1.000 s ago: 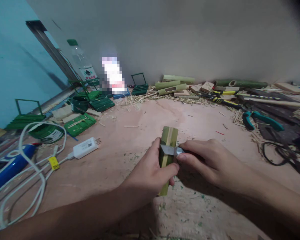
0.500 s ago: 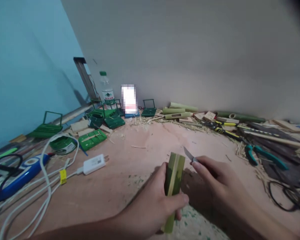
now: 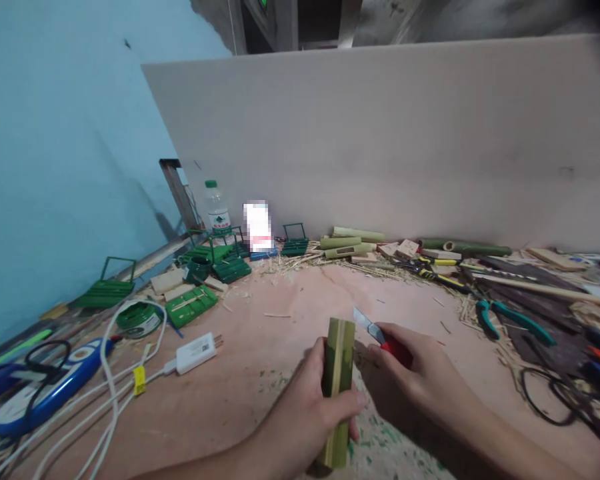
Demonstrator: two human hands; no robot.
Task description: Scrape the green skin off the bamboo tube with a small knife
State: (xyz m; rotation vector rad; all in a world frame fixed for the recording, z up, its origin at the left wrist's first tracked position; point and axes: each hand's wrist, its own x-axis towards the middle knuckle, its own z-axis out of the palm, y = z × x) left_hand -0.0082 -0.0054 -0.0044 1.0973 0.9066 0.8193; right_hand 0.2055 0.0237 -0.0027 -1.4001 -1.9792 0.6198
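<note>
My left hand [image 3: 325, 407] is wrapped round a green bamboo piece [image 3: 339, 347], held upright with its far end tilted away from me. A pale stripe of bared bamboo runs down the middle of its face. In my right hand [image 3: 413, 363] is a utility knife [image 3: 397, 350] with a red handle. Its blade points up and to the left, just beyond the bamboo's upper right edge and apart from it. Green shavings [image 3: 380, 437] lie scattered on the table [image 3: 260, 360] beneath both hands.
Left are a white charger [image 3: 196, 353] with looped cable, green tape [image 3: 139, 320] and small green chairs [image 3: 233, 269]. A water bottle [image 3: 219, 217] stands behind. Bamboo tubes [image 3: 350, 250] line the back board. Teal-handled pliers [image 3: 523, 320] and scissors [image 3: 550, 407] lie right.
The view has tipped upward, showing the top of the back board. My right hand has turned the knife so its red handle and more of the blade show. My left hand still grips the bamboo.
</note>
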